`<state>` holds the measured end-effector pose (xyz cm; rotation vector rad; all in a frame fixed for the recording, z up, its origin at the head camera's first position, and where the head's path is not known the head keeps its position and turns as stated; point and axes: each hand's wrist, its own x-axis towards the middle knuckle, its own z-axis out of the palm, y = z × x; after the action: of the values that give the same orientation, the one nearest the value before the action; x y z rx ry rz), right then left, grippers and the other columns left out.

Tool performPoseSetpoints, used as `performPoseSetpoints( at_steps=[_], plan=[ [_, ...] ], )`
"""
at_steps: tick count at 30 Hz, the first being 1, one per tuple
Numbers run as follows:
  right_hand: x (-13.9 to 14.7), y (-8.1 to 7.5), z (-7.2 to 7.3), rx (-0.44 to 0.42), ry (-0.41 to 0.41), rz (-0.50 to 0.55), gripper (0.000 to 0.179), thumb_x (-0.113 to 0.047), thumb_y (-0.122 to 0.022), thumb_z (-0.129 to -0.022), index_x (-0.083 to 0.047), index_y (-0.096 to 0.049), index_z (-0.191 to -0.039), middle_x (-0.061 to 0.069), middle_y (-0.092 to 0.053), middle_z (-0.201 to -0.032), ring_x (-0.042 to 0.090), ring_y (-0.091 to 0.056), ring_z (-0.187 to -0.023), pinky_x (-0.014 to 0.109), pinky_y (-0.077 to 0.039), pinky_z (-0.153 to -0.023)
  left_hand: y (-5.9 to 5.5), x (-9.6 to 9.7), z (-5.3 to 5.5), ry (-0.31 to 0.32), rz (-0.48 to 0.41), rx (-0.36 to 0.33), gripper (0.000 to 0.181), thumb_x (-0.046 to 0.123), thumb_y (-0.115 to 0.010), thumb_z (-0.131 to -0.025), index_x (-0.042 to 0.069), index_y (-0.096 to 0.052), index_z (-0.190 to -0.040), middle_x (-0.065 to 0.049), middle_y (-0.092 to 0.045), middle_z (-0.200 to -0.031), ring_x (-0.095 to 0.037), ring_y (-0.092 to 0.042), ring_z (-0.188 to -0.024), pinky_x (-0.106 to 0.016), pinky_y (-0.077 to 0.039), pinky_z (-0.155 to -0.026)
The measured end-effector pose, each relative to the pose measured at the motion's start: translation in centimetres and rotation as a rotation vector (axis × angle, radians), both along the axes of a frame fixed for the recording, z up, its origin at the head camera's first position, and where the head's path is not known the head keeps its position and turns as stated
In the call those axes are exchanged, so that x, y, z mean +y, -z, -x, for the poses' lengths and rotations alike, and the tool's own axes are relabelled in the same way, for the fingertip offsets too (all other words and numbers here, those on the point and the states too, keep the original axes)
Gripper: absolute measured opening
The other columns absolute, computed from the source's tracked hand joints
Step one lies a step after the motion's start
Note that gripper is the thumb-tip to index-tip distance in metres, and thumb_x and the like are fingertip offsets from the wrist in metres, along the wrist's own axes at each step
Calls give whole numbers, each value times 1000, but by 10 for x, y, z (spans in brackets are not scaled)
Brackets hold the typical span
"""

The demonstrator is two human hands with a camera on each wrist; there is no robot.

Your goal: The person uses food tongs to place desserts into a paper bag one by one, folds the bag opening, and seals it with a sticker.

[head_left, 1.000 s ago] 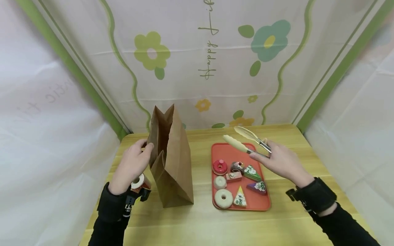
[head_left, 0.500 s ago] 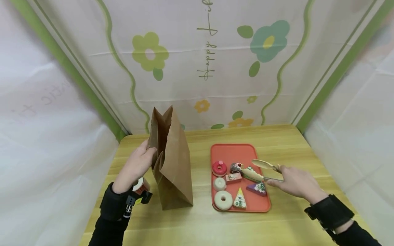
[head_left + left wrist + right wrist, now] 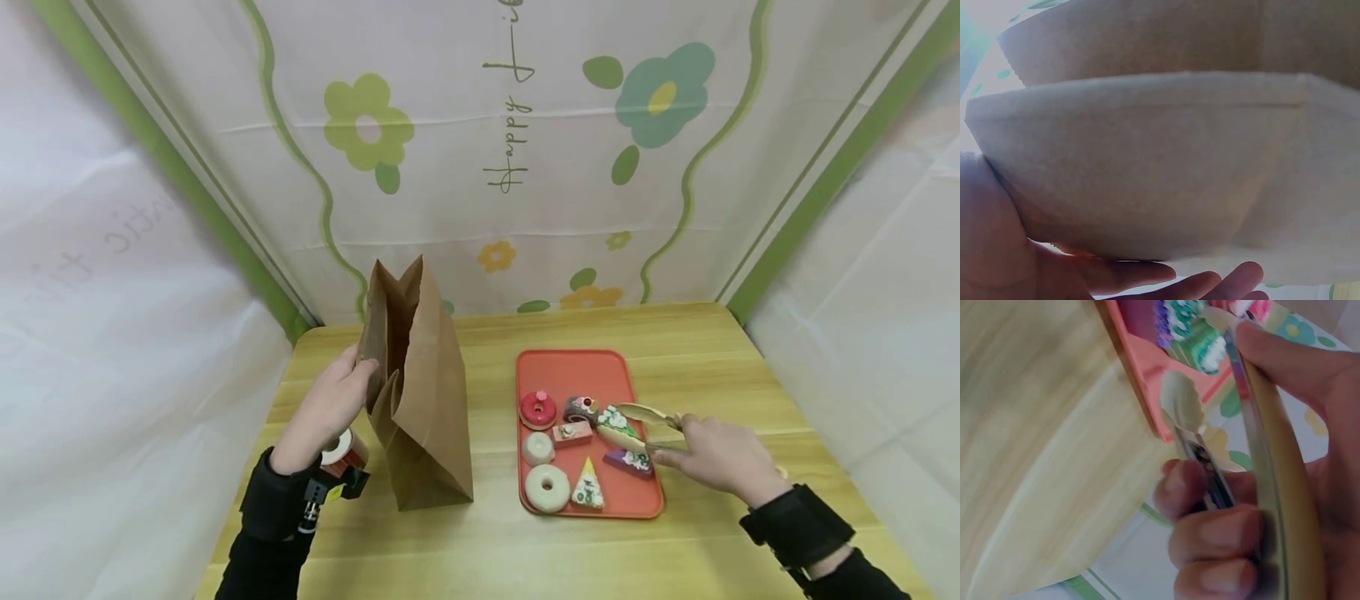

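My left hand (image 3: 330,408) rests against the left side of an upright brown paper bag (image 3: 431,417), whose top gapes. In the left wrist view its fingers (image 3: 1191,287) lie fairly straight along the paper; the thumb is hidden there. My right hand (image 3: 720,458) grips kitchen tongs (image 3: 651,414) with pale tips, fingers curled round the handles. Those tips straddle a green toy cake slice (image 3: 617,421) on the red tray (image 3: 573,371); whether both touch it I cannot tell. In the right wrist view one pale tip (image 3: 1180,400) shows near the tray's edge.
The tray also bears a pink doughnut (image 3: 538,409), a white doughnut (image 3: 547,488), a purple slice (image 3: 628,462), a yellow-tipped slice (image 3: 588,485) and other toy cakes. A reddish-brown round object (image 3: 347,452) stands partly hidden behind my left wrist. Fabric walls surround the wooden table (image 3: 487,550).
My right hand has lowered the tongs from above the tray's far end to around the green slice, and their tips have come closer together. My left hand stays at the bag.
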<state>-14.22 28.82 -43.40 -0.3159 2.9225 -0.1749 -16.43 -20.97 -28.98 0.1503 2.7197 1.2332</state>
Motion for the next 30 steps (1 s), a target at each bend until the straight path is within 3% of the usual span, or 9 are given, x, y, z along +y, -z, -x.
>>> performPoseSetpoints(
  at_steps=[3, 6, 11, 17, 24, 30],
  plan=[
    [-2, 7, 0, 19, 9, 9, 79, -66, -64, -84, 8, -62, -113, 6, -56, -71, 18, -48, -58, 37, -39, -45, 0, 1, 0, -5, 2, -8, 49, 28, -31, -107, 4, -36, -150, -22, -55, -111, -34, -52, -98, -46, -38, -83],
    [-4, 12, -1, 28, 23, 17, 77, -65, -64, -85, 8, -62, -111, 9, -58, -74, 19, -49, -59, 38, -40, -45, -1, 1, 1, -7, 7, -6, 48, 27, -31, -107, 5, -39, -148, -16, -47, -89, -30, -48, -84, -44, -34, -75],
    [-5, 20, -5, 39, 51, 27, 74, -65, -61, -86, 7, -61, -107, 10, -57, -74, 20, -49, -58, 39, -41, -45, -1, 2, 0, -9, 17, 0, 46, 25, -30, -106, 3, -40, -147, -16, -46, -89, -31, -47, -85, -45, -33, -75],
    [-5, 36, -12, 27, 137, 96, 84, -69, -55, -88, 9, -59, -119, 12, -59, -76, 20, -46, -55, 35, -34, -44, 0, 2, 0, -13, 13, 0, 49, 25, -31, -106, 2, -36, -150, -14, -42, -85, -30, -47, -88, -45, -32, -76],
    [-10, 49, -23, -6, 292, 208, 89, -75, -48, -88, 10, -54, -113, 6, -46, -65, 21, -44, -52, 34, -29, -42, 3, 2, -1, -10, -16, -20, 44, 24, -31, -107, 2, -41, -145, -9, -37, -67, -22, -34, -56, -38, -32, -60],
    [-15, 49, -24, 11, 361, 245, 98, -78, -46, -86, 15, -50, -120, 12, -52, -72, 24, -48, -57, 36, -32, -44, 3, 2, -1, -16, -9, -18, 49, 24, -31, -107, 2, -33, -151, -9, -39, -67, -21, -35, -54, -37, -32, -60]
  ],
)
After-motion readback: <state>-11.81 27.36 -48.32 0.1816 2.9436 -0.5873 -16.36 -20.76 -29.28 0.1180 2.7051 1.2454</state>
